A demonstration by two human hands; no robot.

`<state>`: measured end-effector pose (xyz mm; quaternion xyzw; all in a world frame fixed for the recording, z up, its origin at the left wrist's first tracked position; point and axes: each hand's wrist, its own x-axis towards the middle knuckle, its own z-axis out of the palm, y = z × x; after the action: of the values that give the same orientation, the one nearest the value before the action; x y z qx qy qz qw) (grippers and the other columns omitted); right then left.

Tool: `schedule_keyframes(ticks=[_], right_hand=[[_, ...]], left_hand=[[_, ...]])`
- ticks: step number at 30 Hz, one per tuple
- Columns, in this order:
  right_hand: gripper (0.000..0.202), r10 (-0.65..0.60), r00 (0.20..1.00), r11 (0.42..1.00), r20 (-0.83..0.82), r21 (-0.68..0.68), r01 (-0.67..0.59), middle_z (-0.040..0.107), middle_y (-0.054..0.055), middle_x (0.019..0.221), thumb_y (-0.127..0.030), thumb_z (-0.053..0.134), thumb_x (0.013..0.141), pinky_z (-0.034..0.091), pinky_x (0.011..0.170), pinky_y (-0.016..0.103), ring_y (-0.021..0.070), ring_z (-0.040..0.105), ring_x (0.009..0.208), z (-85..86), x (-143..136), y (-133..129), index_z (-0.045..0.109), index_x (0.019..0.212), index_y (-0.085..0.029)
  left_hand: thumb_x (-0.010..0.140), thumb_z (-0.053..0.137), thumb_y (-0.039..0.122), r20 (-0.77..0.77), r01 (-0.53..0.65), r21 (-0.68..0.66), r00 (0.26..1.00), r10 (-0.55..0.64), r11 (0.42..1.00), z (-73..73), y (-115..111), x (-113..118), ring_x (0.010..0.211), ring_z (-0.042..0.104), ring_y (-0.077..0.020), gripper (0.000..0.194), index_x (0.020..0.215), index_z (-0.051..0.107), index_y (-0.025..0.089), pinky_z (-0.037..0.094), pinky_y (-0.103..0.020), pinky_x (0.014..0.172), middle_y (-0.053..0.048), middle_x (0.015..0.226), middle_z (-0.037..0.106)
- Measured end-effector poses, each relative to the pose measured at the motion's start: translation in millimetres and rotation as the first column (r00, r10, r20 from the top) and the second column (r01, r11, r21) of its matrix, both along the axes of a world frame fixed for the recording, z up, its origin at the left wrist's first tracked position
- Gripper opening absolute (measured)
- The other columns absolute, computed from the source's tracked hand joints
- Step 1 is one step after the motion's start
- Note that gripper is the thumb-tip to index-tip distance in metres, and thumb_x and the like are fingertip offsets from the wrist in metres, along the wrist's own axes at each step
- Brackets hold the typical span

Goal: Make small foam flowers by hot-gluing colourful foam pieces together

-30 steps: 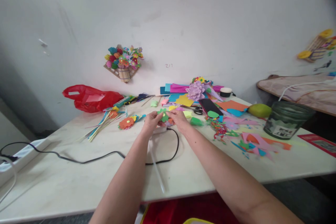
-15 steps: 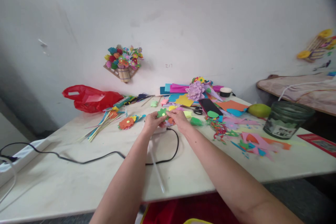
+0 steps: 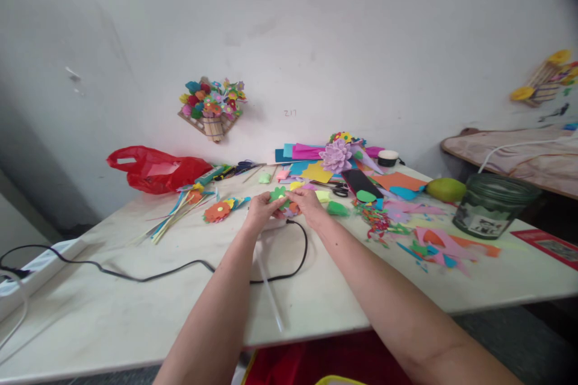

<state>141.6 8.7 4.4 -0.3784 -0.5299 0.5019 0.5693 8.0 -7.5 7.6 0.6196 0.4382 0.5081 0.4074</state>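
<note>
Both hands meet over the middle of the table at a small green craft flower [image 3: 277, 192]. My left hand [image 3: 262, 210] pinches it from the left, fingers closed. From the right, the closed fingers of my right hand [image 3: 307, 204] press on the flower's centre, where the fingertips partly cover a small pale yellow spot. Beneath the hands lies a white glue gun [image 3: 273, 225], partly hidden, with a clear glue stick [image 3: 271, 298] jutting toward the front edge. Left of my left hand rests an orange flower [image 3: 217, 212] with a yellow centre.
A black cord [image 3: 149, 280] runs left to a power strip [image 3: 45, 264]. Scissors [image 3: 338, 190], a phone [image 3: 362, 183] and coloured scraps [image 3: 440, 246] lie to the right, near a green jar [image 3: 492, 207]. Thin strips [image 3: 169, 216] and a red bag [image 3: 158, 169] are at left.
My right fingertips have shifted slightly over the flower's centre, covering more of the yellow spot. Otherwise the hands and table look the same.
</note>
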Motion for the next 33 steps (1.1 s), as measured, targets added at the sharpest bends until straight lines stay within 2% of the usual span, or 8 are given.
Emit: schedule_keyframes(ticks=[6, 14, 25, 30, 33], right_hand=[[0.025, 0.024, 1.000, 1.000, -0.016, 0.015, -0.024, 0.041, -0.006, 0.039, -0.038, 0.064, 0.057, 0.022, 0.036, 0.021, 0.0053, 0.033, 0.035, -2.4, 0.2, 2.1, 0.052, 0.054, -0.016], [0.025, 0.030, 0.999, 0.999, -0.019, 0.016, -0.030, 0.040, -0.006, 0.038, -0.037, 0.064, 0.057, 0.021, 0.035, 0.020, 0.0053, 0.033, 0.034, -1.7, 0.0, 0.7, 0.050, 0.053, -0.016], [0.024, -0.002, 1.000, 1.000, 0.010, 0.001, 0.002, 0.042, -0.006, 0.040, -0.037, 0.064, 0.057, 0.023, 0.037, 0.021, 0.0062, 0.034, 0.036, 0.9, 0.4, -1.4, 0.051, 0.051, -0.017], [0.023, -0.002, 1.000, 1.000, -0.006, -0.008, 0.002, 0.043, -0.005, 0.040, -0.035, 0.064, 0.056, 0.023, 0.037, 0.022, 0.0065, 0.034, 0.036, 1.0, 0.2, -2.5, 0.052, 0.051, -0.016], [0.023, 0.015, 1.000, 1.000, -0.026, 0.008, -0.015, 0.044, -0.004, 0.041, -0.035, 0.065, 0.056, 0.022, 0.037, 0.021, 0.0062, 0.034, 0.036, -0.7, 0.2, -1.0, 0.054, 0.052, -0.015]], left_hand=[[0.065, 0.060, 0.049, 0.078, 0.015, 0.030, 0.997, -0.017, 0.999, -3.4, 3.2, -1.8, 0.043, 0.059, -0.0134, 0.038, 0.062, 0.045, 0.015, 0.046, -0.022, 0.044, 0.002, 0.049, 0.056], [0.066, 0.061, 0.049, 0.066, 0.024, 0.020, 0.998, -0.025, 1.000, -5.1, 4.6, -2.7, 0.044, 0.059, -0.0139, 0.037, 0.064, 0.047, 0.014, 0.048, -0.023, 0.046, 0.001, 0.051, 0.057], [0.059, 0.068, 0.042, 0.036, 0.024, -0.005, 0.999, -0.024, 1.000, 0.7, -0.3, -1.7, 0.048, 0.060, -0.0146, 0.035, 0.069, 0.055, 0.012, 0.046, -0.022, 0.048, -0.001, 0.056, 0.061], [0.058, 0.069, 0.043, 0.005, -0.019, -0.028, 1.000, 0.019, 0.999, 2.1, -1.7, -0.8, 0.044, 0.059, -0.0135, 0.035, 0.067, 0.055, 0.012, 0.044, -0.021, 0.045, -0.001, 0.051, 0.059], [0.062, 0.065, 0.046, 0.017, 0.011, -0.014, 1.000, -0.011, 1.000, 2.0, -2.4, -1.7, 0.048, 0.060, -0.0145, 0.036, 0.069, 0.055, 0.012, 0.047, -0.022, 0.048, -0.001, 0.054, 0.060]])
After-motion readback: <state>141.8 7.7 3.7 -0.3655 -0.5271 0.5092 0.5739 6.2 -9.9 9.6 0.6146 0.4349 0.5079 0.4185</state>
